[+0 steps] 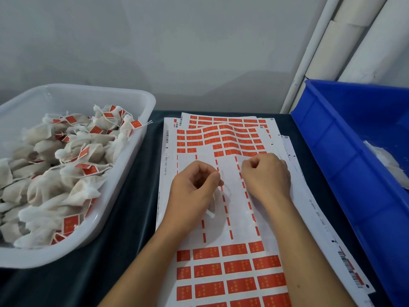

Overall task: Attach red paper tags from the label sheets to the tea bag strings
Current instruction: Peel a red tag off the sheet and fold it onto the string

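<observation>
A small white gauze tea bag (213, 201) with thin white string (223, 180) is being pinched by the curled left hand (194, 187). The white label sheet of red rectangular paper tags (230, 267) is being pressed under the curled right hand (266, 177); whether anything is held there cannot be told.

Two bare forearms, no sleeves in view, no watch, rings, bands or gloves on either; left hand (194, 185) and right hand (267, 176) both ungloved, nails short and plain where visible.

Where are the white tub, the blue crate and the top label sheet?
white tub (141, 138): head view, on its right wall.
blue crate (332, 151): head view, on its left wall.
top label sheet (234, 220): head view, on its stripped middle.
</observation>
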The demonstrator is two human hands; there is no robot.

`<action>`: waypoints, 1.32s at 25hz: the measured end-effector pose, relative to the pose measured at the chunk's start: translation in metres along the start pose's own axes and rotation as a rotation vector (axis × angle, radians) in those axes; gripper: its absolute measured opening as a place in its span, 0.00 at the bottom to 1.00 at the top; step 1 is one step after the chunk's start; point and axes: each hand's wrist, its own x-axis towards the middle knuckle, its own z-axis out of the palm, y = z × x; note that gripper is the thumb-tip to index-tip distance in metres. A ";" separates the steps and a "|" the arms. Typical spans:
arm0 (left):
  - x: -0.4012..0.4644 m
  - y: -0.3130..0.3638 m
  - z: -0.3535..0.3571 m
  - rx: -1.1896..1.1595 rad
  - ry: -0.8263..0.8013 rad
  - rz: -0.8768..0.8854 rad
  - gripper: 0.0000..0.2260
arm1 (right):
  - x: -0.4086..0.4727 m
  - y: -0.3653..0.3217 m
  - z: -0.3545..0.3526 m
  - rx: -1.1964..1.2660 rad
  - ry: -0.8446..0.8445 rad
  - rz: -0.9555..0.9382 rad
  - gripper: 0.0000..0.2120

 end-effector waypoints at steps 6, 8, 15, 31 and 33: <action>0.000 -0.001 -0.001 -0.016 0.012 0.007 0.05 | 0.026 0.012 -0.021 0.132 -0.095 0.113 0.10; 0.000 -0.001 -0.001 -0.015 0.013 0.018 0.04 | 0.033 0.013 -0.032 0.255 -0.090 0.215 0.09; 0.001 0.000 -0.003 -0.066 -0.016 0.058 0.02 | -0.010 0.004 -0.040 0.744 -0.107 0.065 0.05; 0.002 0.006 -0.008 -0.238 -0.061 0.092 0.06 | -0.048 0.001 -0.019 0.984 -0.337 0.016 0.10; 0.000 0.006 -0.008 -0.224 -0.071 0.129 0.07 | -0.049 0.001 -0.020 0.843 -0.380 0.014 0.14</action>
